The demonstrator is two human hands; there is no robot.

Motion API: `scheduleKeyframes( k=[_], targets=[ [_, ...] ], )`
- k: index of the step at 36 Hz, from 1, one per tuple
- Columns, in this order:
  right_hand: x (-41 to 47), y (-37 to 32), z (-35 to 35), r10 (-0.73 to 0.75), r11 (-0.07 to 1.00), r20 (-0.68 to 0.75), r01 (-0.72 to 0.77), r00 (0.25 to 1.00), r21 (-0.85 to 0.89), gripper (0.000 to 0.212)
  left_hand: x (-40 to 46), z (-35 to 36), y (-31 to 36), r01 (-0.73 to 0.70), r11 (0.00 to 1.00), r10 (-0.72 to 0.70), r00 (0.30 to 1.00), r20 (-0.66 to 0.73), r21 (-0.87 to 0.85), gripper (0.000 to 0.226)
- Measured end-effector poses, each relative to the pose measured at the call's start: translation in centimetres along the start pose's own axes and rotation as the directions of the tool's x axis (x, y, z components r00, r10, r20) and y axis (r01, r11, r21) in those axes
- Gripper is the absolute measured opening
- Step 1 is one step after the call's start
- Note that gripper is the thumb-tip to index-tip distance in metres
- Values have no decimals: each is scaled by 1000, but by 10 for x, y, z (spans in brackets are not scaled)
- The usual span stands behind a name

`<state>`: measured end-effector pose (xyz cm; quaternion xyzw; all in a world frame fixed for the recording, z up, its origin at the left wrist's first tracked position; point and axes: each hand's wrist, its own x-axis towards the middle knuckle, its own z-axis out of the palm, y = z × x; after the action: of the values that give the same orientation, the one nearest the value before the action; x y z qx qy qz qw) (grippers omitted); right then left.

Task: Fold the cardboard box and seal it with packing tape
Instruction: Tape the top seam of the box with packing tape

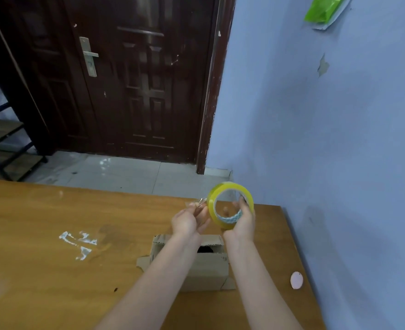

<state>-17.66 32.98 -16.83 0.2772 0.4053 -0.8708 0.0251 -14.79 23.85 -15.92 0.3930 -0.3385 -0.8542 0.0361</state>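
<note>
A small brown cardboard box (208,265) stands on the wooden table (42,258) under my forearms, its top flaps partly apart with a dark gap showing. My right hand (243,222) grips a yellow roll of clear packing tape (230,203) held up above the box, fingers through its core. My left hand (189,219) pinches the loose end of the tape (197,203), pulled a short way out to the left of the roll.
Crumpled scraps of clear tape (78,242) lie on the table to the left. A small pink round object (296,279) sits near the table's right edge by the blue wall (339,139). A dark door (137,79) is beyond the table.
</note>
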Motion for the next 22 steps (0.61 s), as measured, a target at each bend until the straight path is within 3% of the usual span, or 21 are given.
scheduleKeyframes(
  k=[3,7,9,11,13,18,20,22],
  targets=[
    [1,3,-4,-31,996,93,23,995,82,30,1,-4,-4,47,999,-47,999,-4,-26,16],
    [2,4,-13,-90,994,129,82,988,71,9,2,-11,-10,93,993,-94,996,-8,-70,20],
    [3,1,-18,-232,970,161,240,959,-28,17,3,-16,-13,114,990,-114,993,1,-86,23],
    [3,-4,-24,-440,828,305,513,844,-226,29,5,-22,-16,93,995,-93,996,3,-37,24],
    [2,-7,-28,-495,651,483,676,722,-345,36,7,-28,-20,44,999,-44,999,-17,21,21],
    [4,-14,-24,-339,334,706,782,621,-527,50,8,-35,-26,-8,998,12,997,-70,62,19],
    [3,-16,-21,-288,247,758,810,586,-532,41,7,-34,-26,5,997,1,996,-89,71,20],
    [4,-20,-16,-253,180,782,822,569,-540,47,7,-32,-24,15,996,-6,995,-99,90,20]
  ],
)
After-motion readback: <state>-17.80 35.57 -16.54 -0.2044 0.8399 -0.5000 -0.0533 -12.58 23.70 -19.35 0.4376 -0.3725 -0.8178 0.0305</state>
